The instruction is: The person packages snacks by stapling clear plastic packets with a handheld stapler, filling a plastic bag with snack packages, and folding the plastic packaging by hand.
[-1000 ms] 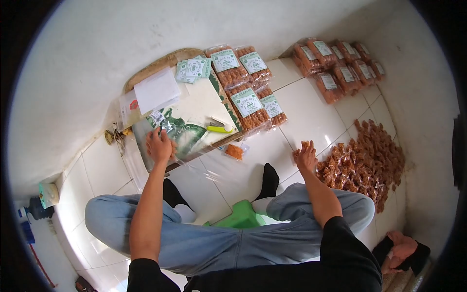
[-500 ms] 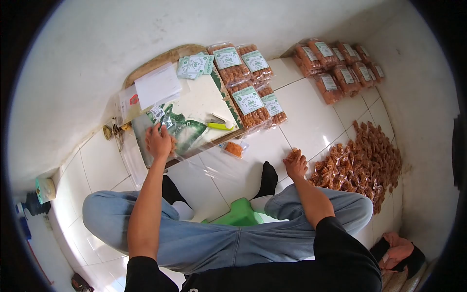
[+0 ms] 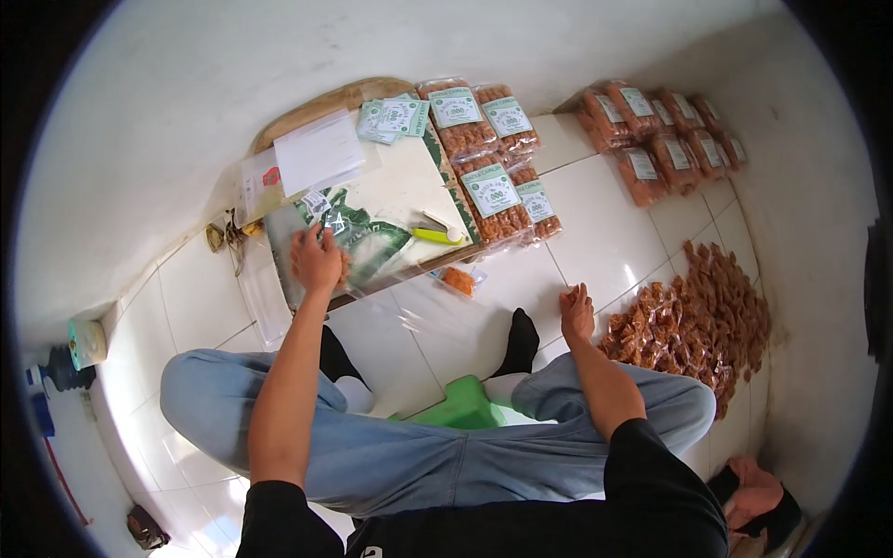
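My left hand (image 3: pixel 317 260) is closed round reddish-brown snack packets at the left end of the low board (image 3: pixel 400 186), beside a clear plastic bag with a small label (image 3: pixel 316 205). My right hand (image 3: pixel 578 314) is above the floor, left of the heap of small wrapped snack packets (image 3: pixel 660 330). Its fingers are pressed together, and a bit of brown packet shows at the fingertips. A green and white stapler (image 3: pixel 437 236) lies on the board. Large labelled packs (image 3: pixel 491 197) stand along the board's right side.
A stack of white sheets (image 3: pixel 319 155) and green labels (image 3: pixel 395 118) lie on the board's far part. More filled packs (image 3: pixel 670 153) stand at the far right wall. A small orange packet (image 3: pixel 458 280) is on the floor near the board. A green stool (image 3: pixel 460 405) is between my legs.
My right hand has moved slightly left from beside the heap, and its fingers have drawn together. My left hand stays at the board's left end. The view has shifted slightly.
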### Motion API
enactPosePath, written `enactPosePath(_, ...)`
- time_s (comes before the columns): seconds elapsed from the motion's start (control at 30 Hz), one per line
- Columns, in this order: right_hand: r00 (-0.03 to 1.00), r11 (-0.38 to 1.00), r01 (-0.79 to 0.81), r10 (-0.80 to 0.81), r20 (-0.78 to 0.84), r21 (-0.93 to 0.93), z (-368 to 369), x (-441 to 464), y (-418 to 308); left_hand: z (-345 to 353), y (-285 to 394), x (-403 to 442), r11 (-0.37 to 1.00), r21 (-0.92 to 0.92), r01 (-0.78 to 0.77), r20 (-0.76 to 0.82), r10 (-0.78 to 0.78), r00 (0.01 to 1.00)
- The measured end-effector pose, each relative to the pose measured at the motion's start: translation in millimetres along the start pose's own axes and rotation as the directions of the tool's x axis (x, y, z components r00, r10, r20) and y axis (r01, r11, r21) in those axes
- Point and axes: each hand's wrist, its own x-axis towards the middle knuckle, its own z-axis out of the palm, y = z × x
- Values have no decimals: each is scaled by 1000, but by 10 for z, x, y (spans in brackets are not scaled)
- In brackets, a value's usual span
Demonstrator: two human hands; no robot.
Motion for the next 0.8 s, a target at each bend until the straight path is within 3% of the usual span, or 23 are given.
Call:
enactPosePath(0.1, 988, 995, -36, 50, 144, -98, -35, -71, -144, -7, 1, 3, 1000, 13, -28, -23, 28, 999)
enactPosePath(0.23, 990, 965, 73, -39, 136, -252, -27, -143, -264, 3, -18, -1, 999, 26, -36, -63, 37, 997)
enactPosePath(0.37, 978, 974, 91, -48, 204, -207, 240, 149, 22, -108, 122, -67, 999, -36, 33, 8, -33, 999)
enactPosePath(0.4, 940, 969, 247, -246, 236, 25, 531, 395, 312, -104, 129, -67, 998, -47, 43, 21, -42, 999)
enactPosePath(0.43, 873, 891, 374, -432, 227, 257, 410, 386, 183, -87, 116, -72, 999, -43, 25, 4, -24, 1000)
enactPosePath(0.47, 830, 910, 314, -401, 387, 270, 210, 468, 95, -70, 96, -65, 998, -44, 37, 10, -37, 999)
enactPosePath(0.5, 757, 948, 151, -294, 584, 281, -213, 456, -258, -64, 83, -52, 998, -52, 24, 6, -24, 1000)
enactPosePath(0.53, 632, 968, -18, -182, 754, 250, -603, 424, -588, -57, 75, -56, 998, -59, 11, 7, -11, 1000)
enactPosePath(0.6, 271, 984, -35, -158, 949, 174, -1088, 424, -1025, -65, 86, -73, 998, -65, 26, 28, -24, 999)
enactPosePath(0.63, 268, 986, -35, -147, 952, 163, -1254, 313, -1161, -82, 106, -84, 998, -54, 27, 32, -25, 999)
enactPosePath(0.7, -19, 958, 87, -272, 962, 272, -1481, 106, -1441, -132, 138, -80, 998, -52, 36, 67, -33, 997)
enactPosePath(0.73, -69, 948, 143, -277, 959, 284, -1535, -7, -1535, -143, 156, -65, 997, -61, 46, 66, -42, 997)
enactPosePath(0.8, -46, 862, 155, -482, 875, 482, -1519, -334, -1610, -160, 169, -71, 998, -51, 44, 101, -39, 994)
